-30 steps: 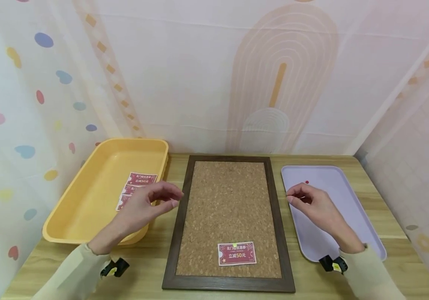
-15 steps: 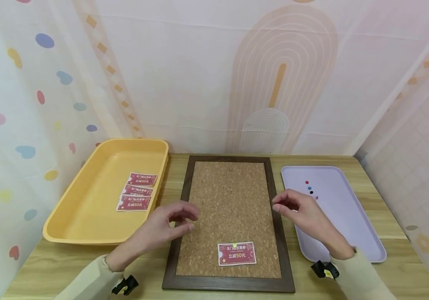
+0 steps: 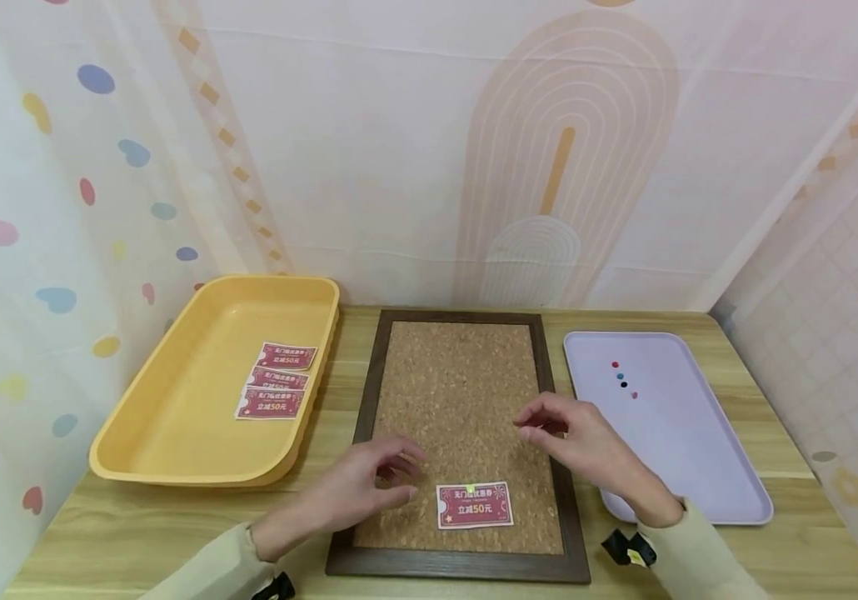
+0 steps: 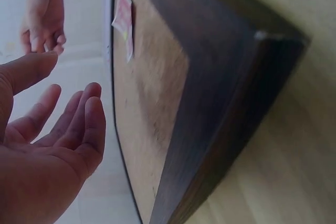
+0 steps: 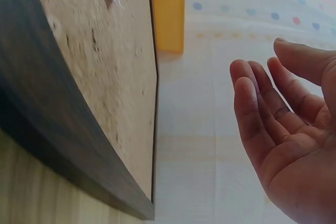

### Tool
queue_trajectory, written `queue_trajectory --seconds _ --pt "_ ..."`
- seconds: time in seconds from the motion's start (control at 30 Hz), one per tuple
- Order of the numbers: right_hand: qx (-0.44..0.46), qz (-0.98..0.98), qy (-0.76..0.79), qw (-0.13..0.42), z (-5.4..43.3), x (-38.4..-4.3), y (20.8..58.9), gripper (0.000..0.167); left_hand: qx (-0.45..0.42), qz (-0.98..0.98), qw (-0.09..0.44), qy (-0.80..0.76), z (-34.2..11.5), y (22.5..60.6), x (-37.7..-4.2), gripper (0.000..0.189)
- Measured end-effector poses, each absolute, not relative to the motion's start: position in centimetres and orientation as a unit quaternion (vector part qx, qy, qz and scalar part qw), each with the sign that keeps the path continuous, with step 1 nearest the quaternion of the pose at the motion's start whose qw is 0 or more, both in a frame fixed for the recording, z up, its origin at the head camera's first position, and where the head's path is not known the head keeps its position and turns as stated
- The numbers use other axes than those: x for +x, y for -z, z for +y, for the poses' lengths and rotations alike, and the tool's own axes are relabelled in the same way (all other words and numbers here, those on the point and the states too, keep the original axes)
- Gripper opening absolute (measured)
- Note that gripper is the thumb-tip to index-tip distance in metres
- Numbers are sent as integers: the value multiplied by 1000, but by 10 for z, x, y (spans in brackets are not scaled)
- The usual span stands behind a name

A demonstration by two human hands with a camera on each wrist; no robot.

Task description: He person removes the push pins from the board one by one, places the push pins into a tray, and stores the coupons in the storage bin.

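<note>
A cork board point(image 3: 459, 375) with a dark brown frame lies flat on the table in the head view. One red coupon point(image 3: 474, 510) is fixed near its front edge by a small yellow pushpin point(image 3: 470, 489). My left hand point(image 3: 365, 487) hovers over the board's left side, left of the coupon, fingers relaxed and slightly bent. Over the right frame edge is my right hand point(image 3: 582, 440), its thumb and fingers apart. Both wrist views show the left fingers point(image 4: 94, 129) and right fingers point(image 5: 247, 98) loosely bent, holding nothing.
To the left stands a yellow tray point(image 3: 174, 408) with three more red coupons point(image 3: 271, 403). A lilac tray point(image 3: 691, 450) on the right bears several small coloured pins point(image 3: 620, 377). A patterned curtain point(image 3: 369, 150) hangs behind the wooden table point(image 3: 781, 492).
My left hand has moved right from beside the yellow tray to over the board. My right hand has moved left from the lilac tray, uncovering the pins. The pinned coupon has stayed put.
</note>
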State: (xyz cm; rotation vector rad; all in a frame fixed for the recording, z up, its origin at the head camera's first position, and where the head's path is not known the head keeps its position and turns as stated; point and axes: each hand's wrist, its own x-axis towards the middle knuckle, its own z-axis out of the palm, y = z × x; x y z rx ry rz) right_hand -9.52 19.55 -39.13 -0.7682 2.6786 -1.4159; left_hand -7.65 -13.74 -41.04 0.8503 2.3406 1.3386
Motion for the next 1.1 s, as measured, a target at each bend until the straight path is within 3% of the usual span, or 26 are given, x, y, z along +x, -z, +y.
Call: queue_trajectory --seconds 0.2,0.9,1.1 --pt "-260 851 454 44 183 -94 397 10 307 825 170 -444 -129 417 -75 32" --pt "-341 846 390 126 160 -99 414 14 324 886 114 -313 -105 426 -84 22" --pt "-343 848 374 154 155 -100 415 14 321 897 125 -277 -100 427 -85 23"
